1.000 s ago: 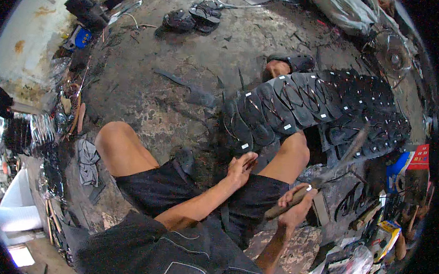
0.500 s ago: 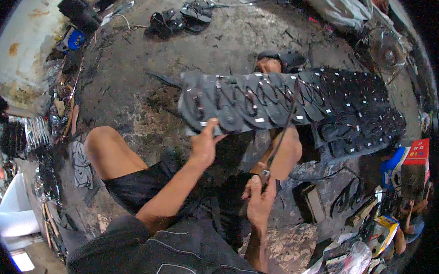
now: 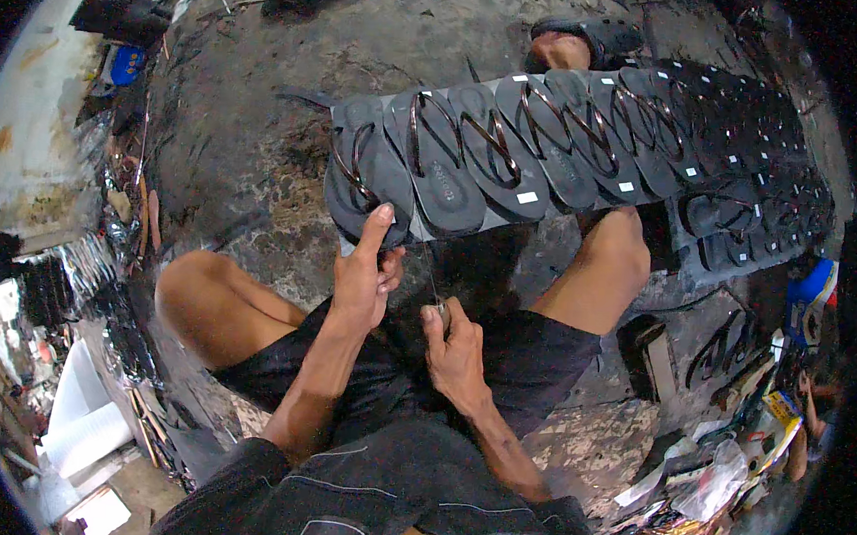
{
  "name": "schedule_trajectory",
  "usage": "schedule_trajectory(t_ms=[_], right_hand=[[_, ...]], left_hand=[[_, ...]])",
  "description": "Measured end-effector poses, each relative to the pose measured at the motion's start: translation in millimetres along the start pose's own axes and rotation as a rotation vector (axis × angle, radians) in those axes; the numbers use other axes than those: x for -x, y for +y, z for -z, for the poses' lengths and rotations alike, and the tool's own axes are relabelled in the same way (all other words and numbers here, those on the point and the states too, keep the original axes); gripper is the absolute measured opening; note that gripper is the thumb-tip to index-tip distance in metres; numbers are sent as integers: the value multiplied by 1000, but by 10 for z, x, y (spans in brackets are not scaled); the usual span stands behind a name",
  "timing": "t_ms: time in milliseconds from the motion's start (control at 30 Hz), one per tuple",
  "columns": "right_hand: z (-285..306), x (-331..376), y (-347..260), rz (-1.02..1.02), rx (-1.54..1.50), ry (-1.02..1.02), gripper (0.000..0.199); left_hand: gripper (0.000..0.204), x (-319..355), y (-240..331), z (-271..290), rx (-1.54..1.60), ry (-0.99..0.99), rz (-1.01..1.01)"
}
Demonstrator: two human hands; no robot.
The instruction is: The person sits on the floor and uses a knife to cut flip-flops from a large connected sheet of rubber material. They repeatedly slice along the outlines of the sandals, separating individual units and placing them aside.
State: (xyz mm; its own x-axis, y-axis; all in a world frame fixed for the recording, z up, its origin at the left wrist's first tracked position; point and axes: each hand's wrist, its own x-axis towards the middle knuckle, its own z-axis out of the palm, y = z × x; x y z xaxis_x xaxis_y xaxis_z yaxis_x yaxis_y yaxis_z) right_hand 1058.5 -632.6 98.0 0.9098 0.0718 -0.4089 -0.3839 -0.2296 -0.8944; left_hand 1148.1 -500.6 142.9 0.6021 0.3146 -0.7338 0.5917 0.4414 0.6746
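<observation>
A long row of dark flip-flops (image 3: 439,189) with shiny brown straps lies side by side on a grey sheet (image 3: 495,220). My left hand (image 3: 360,274) grips the near edge at the left end of the row. Its thumb presses on the leftmost flip-flop (image 3: 354,167), while the other fingers curl below. My right hand (image 3: 456,354) is closed round the short handle of a thin-bladed tool (image 3: 431,271), just right of my left hand. The blade points up to the sheet's near edge; its tip cannot be made out.
More dark flip-flops (image 3: 732,119) lie crowded at the right. A foot in a black clog (image 3: 595,44) rests beyond the row. Scraps and plastic (image 3: 698,490) are heaped at lower right, near a wooden-edged block (image 3: 658,365). White sheet rolls (image 3: 82,414) lie at left.
My right hand has moved left, close to my left hand, and the tool has swung from over the flip-flops down to the near edge. My left hand keeps its hold.
</observation>
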Motion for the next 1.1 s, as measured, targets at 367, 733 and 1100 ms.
schedule_trajectory(t_ms=[367,733,1100], right_hand=[[-212,-959,258,40,166,-19,39],[-751,-2044,1445,712,555,-115,45],[-1134,-2160,-503,-131,-815,-269,60]], left_hand=[[24,-141,-46,61,118,-192,17],[24,-68,-41,-52,166,-121,28],[31,919,-81,751,-212,66,-207]])
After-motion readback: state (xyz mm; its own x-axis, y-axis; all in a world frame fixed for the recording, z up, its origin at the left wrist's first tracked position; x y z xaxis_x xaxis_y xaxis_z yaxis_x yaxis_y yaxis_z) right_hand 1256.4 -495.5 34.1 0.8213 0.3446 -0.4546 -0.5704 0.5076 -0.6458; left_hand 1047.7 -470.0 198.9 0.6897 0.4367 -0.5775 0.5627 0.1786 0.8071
